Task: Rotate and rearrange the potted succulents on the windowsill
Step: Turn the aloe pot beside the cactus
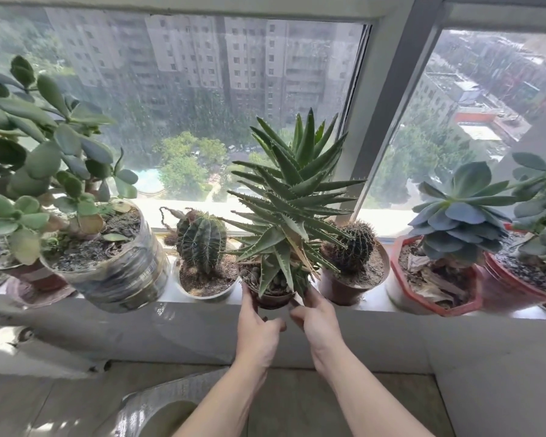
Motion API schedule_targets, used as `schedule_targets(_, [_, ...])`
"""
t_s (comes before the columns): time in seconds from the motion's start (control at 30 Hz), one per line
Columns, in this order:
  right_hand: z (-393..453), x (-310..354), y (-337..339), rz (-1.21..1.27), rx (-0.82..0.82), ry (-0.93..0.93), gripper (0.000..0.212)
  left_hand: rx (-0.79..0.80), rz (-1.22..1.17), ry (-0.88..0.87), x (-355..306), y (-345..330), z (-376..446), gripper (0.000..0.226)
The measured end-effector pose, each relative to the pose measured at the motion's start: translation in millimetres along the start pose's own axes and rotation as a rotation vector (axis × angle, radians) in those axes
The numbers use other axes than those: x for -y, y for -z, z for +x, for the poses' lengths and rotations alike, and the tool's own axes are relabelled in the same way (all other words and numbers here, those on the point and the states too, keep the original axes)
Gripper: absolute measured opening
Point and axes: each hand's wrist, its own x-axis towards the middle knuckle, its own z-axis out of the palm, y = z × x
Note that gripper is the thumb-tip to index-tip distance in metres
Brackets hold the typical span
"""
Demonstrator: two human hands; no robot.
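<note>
Hands first: our left hand (pixel 255 323) grips the left wall of the small brown pot (pixel 273 299) with fingers reaching up to its rim, and our right hand (pixel 316 320) pinches the right side of the same pot, just under the lowest leaves. That pot, holding the spiky aloe (pixel 292 209), sits at the near edge of the windowsill (pixel 372 305), between the white pot with the ribbed cactus (pixel 202 244) on its left and the brown pot with the round cactus (pixel 358 244) on its right.

We judge the plant top-heavy: the aloe leans far and right above a narrow base, so a loose hold while we turn it could tip it off the near edge. Its toothed leaves overlap both cacti, and a careless rotation could drag them across spines or tear a tip. Our right fingers sit close to the serrated lower leaves, so a scratch seems likely. The clear container with the jade plant (pixel 114 272) already overhangs the sill at the left, and a knock along the row might unsettle it.
</note>
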Motion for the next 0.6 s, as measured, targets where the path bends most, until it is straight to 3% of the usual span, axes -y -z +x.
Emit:
schedule_targets(0.37, [-8,-15,-14,0.016,-0.047,-0.084,0.058,0.062,0.021,0.053,-10,19,-6,0.099])
schedule_targets(0.5, [-20,-29,-20,-0.031,-0.181,-0.238,0.03,0.025,0.052,0.155,1,30,-6,0.081])
schedule_targets(0.6, [-35,-38,-38,-0.044,-0.051,-0.324,0.011,-0.156,-0.003,0.246,7,52,0,0.069])
